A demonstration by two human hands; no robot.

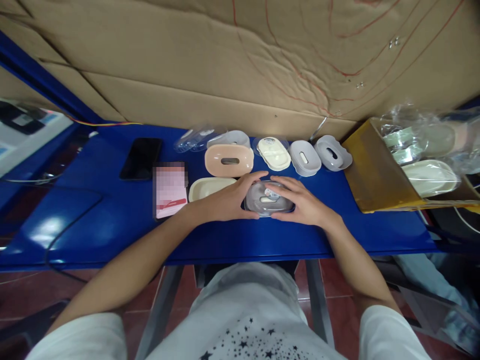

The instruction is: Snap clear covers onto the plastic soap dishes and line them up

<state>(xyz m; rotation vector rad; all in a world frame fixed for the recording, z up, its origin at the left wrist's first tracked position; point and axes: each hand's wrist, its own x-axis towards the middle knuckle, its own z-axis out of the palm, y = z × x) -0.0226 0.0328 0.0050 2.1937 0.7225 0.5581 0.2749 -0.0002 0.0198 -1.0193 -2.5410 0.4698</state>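
My left hand (226, 199) and my right hand (300, 200) grip the two sides of a clear oval plastic box (267, 199) resting on the blue table (112, 220). Something small and white lies inside the box. Just left of my left hand lies a cream oval tray (204, 188). Behind the box stands a peach oval lid with a slot (229, 160).
Along the back stand a clear lid (195, 139), a cream tray (274, 153) and two grey slotted lids (305, 157) (333, 153). A black phone (141, 158) and a pink-white card (171, 192) lie left. A cardboard box (371, 170) of bagged parts sits right. Cardboard wall behind.
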